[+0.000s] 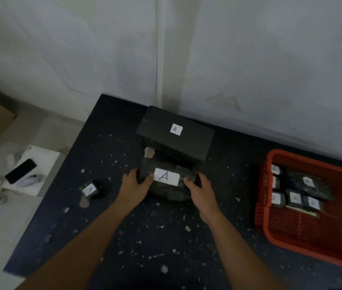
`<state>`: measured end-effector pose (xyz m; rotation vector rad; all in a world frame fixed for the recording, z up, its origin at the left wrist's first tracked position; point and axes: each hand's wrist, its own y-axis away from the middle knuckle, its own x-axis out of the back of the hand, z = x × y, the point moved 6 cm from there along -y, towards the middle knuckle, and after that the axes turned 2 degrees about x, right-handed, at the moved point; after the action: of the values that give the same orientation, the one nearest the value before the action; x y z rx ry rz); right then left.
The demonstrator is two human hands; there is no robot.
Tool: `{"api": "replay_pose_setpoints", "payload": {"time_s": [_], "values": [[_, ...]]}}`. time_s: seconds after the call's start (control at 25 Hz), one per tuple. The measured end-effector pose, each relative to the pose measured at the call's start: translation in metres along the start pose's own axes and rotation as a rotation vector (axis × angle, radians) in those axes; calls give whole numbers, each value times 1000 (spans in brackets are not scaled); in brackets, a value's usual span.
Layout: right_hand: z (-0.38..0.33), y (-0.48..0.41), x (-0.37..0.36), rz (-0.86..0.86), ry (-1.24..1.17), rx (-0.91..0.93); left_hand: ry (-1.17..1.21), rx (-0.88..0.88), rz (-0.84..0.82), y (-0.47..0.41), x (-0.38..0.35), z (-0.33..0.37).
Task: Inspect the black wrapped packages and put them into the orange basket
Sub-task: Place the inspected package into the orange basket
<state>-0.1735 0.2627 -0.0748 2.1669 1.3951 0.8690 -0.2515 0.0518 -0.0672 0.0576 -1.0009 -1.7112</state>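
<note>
The black plastic-wrapped package [162,190], with a white label handwritten "A", lies on the dark speckled table [145,237]. Left hand [136,185] and right hand [201,190] clasp its opposite ends. The orange mesh basket [281,225] stands well apart.

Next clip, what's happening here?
A person grips a black wrapped package labelled A with the left hand and right hand, one at each end, mid-table. A larger black box stands just behind it; a small package lies to the left. The orange basket on the right already holds several packages.
</note>
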Motion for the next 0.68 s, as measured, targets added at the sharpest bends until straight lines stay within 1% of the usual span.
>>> {"api": "replay_pose_setpoints", "payload": {"time_s": [0.16,0.32,0.4,0.48,0.68], "values": [[11,40,17,-54,-139,83,211,6,-49,40,2,-7],[29,78,47,-95,-344,86,398,-8,-179,90,-13,1],[36,98,65,-105,-383,95,435,-45,-247,115,-27,9],[44,117,89,-86,-396,151,476,-81,-300,143,-48,20],[60,152,160,-22,-476,210,500,-105,-341,198,-109,41]]}}
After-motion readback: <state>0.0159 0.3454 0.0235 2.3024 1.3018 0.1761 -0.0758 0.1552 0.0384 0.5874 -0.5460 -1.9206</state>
